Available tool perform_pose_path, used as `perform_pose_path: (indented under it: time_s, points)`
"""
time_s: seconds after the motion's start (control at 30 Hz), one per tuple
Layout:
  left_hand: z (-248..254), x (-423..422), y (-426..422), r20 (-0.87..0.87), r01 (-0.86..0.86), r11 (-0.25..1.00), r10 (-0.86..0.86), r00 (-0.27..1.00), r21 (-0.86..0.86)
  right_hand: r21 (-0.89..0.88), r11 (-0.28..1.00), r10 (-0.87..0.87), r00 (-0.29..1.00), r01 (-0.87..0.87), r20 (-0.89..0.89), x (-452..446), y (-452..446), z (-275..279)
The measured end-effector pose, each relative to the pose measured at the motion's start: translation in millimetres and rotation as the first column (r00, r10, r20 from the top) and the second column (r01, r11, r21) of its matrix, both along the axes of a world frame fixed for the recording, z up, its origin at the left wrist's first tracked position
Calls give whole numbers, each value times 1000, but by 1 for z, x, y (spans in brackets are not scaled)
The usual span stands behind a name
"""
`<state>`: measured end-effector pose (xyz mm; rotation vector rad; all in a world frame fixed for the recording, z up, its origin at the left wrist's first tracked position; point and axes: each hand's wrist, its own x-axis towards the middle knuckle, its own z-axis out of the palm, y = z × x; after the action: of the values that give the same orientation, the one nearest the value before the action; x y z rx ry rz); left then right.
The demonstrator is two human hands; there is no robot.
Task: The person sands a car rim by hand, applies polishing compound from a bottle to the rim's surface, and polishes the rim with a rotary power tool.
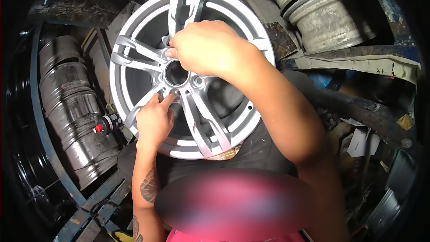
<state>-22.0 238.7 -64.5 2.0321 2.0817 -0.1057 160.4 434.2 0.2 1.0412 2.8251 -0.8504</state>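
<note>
A silver alloy wheel (204, 140) with paired spokes lies face up over my lap. My left hand (154, 118) is on its lower left part, fingers apart, with fingertips at a bolt hole just below the round centre opening. Above the hub, my right hand (201, 47) is closed, thumb and fingers pinched around a small greyish piece (165, 40) against the spokes at the upper left of the centre. What that piece is cannot be made out.
Stacked metal rims (74, 103) stand in a blue frame (49, 143) at the left. A dark bottle with a red tip (105, 124) is beside the wheel. More worn rims (320, 15) lie at the upper right, above a metal beam (358, 62).
</note>
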Motion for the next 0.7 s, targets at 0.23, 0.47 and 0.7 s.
perform_pose_path:
  time_s: [0.23,0.47,0.7]
  points:
    - [5,-4,-1,114,1,1000,3,994,-31,-24,999,-34,996,36,82,0,6,-4]
    - [0,3,-7,125,100,995,-103,987,28,-82,997,28,980,-12,197,-11,0,1]
    - [5,11,-7,361,-86,996,84,929,-11,-79,997,36,989,-25,142,-10,-4,-9]
